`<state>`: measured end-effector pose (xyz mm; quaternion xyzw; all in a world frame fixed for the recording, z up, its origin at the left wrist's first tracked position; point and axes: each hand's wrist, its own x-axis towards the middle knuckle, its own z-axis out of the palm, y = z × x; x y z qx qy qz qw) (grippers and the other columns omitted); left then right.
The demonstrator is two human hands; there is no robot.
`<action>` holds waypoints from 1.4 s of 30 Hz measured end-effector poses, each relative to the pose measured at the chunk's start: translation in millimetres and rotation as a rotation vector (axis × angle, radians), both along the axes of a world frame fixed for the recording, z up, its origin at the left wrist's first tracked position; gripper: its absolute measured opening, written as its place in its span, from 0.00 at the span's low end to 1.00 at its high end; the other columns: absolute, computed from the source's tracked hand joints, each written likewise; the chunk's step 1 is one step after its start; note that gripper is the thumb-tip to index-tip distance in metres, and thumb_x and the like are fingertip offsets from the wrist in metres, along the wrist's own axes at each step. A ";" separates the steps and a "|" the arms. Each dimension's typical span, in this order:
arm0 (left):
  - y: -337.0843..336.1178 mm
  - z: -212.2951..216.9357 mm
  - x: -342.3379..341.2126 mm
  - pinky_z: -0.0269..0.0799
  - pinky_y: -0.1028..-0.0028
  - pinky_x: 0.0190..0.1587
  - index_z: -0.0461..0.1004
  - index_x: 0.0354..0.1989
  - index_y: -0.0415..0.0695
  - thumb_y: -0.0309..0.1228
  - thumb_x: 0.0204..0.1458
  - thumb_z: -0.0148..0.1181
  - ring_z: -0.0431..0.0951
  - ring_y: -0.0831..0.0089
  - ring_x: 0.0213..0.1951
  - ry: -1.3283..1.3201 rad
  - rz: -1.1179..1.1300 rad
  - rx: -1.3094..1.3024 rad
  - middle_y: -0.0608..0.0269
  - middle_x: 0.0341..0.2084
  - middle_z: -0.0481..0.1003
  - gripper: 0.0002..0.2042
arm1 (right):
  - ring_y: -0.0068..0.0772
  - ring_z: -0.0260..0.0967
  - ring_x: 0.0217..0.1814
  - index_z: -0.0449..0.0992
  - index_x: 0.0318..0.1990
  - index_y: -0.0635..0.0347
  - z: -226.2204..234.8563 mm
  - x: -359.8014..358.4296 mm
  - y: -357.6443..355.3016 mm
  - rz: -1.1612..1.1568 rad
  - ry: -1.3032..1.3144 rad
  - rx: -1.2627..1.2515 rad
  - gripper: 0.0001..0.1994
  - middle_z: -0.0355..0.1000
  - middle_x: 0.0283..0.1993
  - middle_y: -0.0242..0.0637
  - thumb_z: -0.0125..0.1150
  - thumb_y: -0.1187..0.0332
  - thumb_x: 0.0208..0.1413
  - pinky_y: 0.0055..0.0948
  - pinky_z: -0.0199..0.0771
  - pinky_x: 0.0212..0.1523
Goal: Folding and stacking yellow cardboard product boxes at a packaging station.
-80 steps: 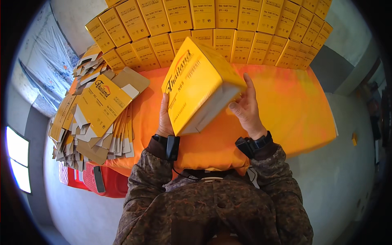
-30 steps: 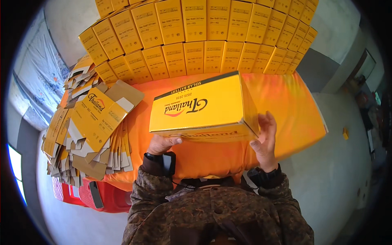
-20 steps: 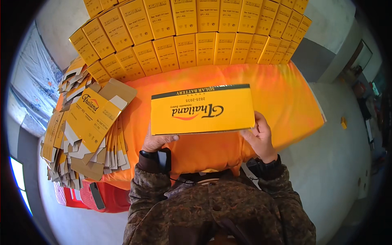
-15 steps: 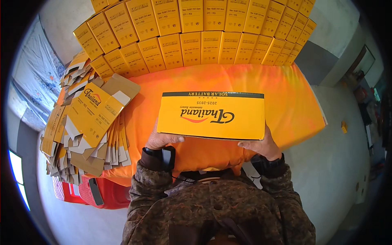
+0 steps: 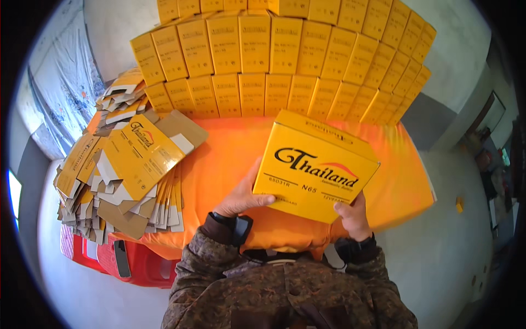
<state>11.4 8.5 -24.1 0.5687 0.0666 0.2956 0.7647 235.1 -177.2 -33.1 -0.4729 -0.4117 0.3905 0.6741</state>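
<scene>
Between my two hands is a yellow cardboard box (image 5: 312,172) with black lettering and a red swoosh, its broad printed side facing me. It is tilted, with its right end lower, over the orange cloth. My left hand (image 5: 244,193) grips the box's lower left edge, thumb on the printed face and fingers out of sight behind it. At the lower right corner my right hand (image 5: 355,218) holds it the same way, thumb in front. Both wrists have dark bands below camouflage sleeves.
An orange cloth (image 5: 230,148) covers the table. Rows of stacked yellow boxes (image 5: 279,49) stand along its far side. Flattened cartons (image 5: 139,164) pile up on the left. Below them, a phone (image 5: 121,259) lies on a red plastic stool (image 5: 145,271).
The box has turned in my hands from level, with its lettering upside down, to tilted, showing a larger upright printed side. It has shifted right. My view now takes in more of the stacked boxes.
</scene>
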 end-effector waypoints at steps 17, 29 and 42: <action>34.1 -45.1 1.7 0.63 0.67 0.54 0.62 0.54 0.46 0.47 0.53 0.56 0.68 0.68 0.51 -0.523 0.261 -0.643 0.63 0.48 0.68 0.25 | 0.33 0.59 0.61 0.42 0.66 0.55 105.3 -49.5 51.8 0.002 -0.355 0.389 0.46 0.58 0.59 0.34 0.70 0.71 0.43 0.34 0.66 0.56; 50.5 -65.4 -0.4 0.69 0.73 0.36 0.69 0.32 0.49 0.39 0.55 0.55 0.71 0.75 0.31 -0.236 0.357 -0.837 0.70 0.26 0.69 0.08 | 0.52 0.72 0.35 0.34 0.69 0.56 290.4 -47.1 307.3 -0.834 -1.426 0.280 0.49 0.57 0.51 0.65 0.59 0.46 0.50 0.34 0.75 0.28; 44.3 -47.2 -4.2 0.70 0.73 0.35 0.67 0.32 0.48 0.33 0.56 0.54 0.70 0.75 0.30 -0.195 0.249 -0.868 0.69 0.26 0.69 0.04 | 0.33 0.63 0.20 0.33 0.70 0.54 300.9 -55.5 397.4 -1.046 -1.581 -0.207 0.49 0.64 0.42 0.59 0.49 0.35 0.51 0.31 0.59 0.17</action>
